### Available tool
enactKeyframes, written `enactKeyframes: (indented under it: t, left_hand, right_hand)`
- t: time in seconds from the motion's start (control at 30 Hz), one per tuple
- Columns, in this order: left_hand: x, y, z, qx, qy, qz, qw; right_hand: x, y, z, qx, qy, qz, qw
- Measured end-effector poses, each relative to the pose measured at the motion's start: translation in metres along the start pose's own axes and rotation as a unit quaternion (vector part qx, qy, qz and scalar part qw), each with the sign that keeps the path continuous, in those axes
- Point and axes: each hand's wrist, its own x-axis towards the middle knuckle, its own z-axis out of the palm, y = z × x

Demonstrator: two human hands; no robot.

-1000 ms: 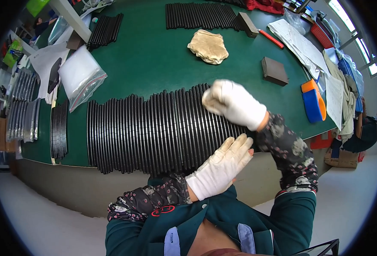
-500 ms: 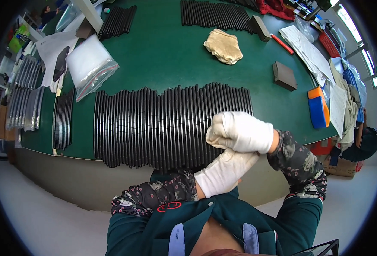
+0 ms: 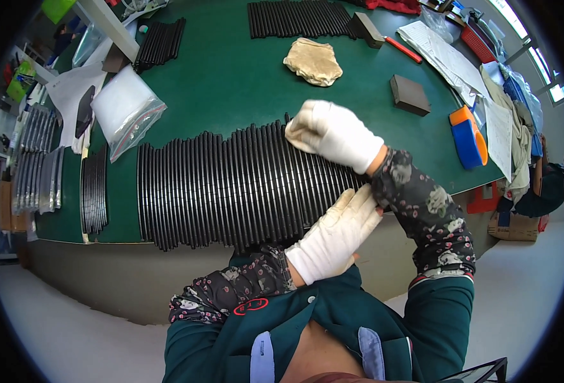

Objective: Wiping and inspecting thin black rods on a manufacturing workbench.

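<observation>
A: The right hand has moved since half a second ago: it was down over the left hand, and now it is up at the far ends of the black rods.

B: And the left?

A: It lies out flat beneath, near the rods' lower right ends, just below the right forearm. Its fingers are stretched nearly straight, so that grip is loose, with nothing visible in it.

B: How about the right grip?

A: The fingers are curled in against the rods. Something beige shows beneath them; I can't tell if it's a cloth or the glove's own palm, nor how tightly they close. Both hands wear white gloves.

B: Where exactly are the rods?

A: Side by side in one broad row along the near edge of the green table, their lower ends reaching over that edge.

B: What else is about?

A: Beyond the right hand, a folded beige cloth, with a brown-grey block to its right. Further right stand blue and orange tape rolls. Left of the row, there's a clear plastic bag.
</observation>
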Motion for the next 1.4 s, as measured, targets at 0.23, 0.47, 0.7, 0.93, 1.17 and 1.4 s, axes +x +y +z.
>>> enactKeyframes:
  t: [0.23,0.47,0.7,0.93,1.17,1.4]
  left_hand:
    - [0.0,-0.001,0.001,0.034,-0.004,0.014,0.999]
    - [-0.007,0.003,-0.013,0.029,0.021,0.054,0.998]
    - [-0.046,-0.006,-0.019,0.102,0.106,0.088,0.985]
    - [-0.059,-0.012,-0.025,0.202,0.122,0.065,0.97]
    - [-0.065,-0.011,-0.047,0.228,0.121,0.071,0.964]
    - [-0.07,-0.014,-0.039,0.259,0.08,-0.044,0.962]
  right_hand:
    - [-0.021,0.017,-0.065,-0.11,0.092,0.152,0.978]
    - [-0.117,-0.026,-0.081,-0.176,0.342,0.152,0.91]
    - [-0.249,-0.043,0.015,-0.145,0.399,0.379,0.822]
    - [-0.269,0.066,0.115,0.212,0.348,0.569,0.714]
    - [-0.378,0.355,0.232,-0.298,0.286,0.437,0.799]
    - [-0.293,0.306,0.247,0.173,0.571,0.42,0.684]
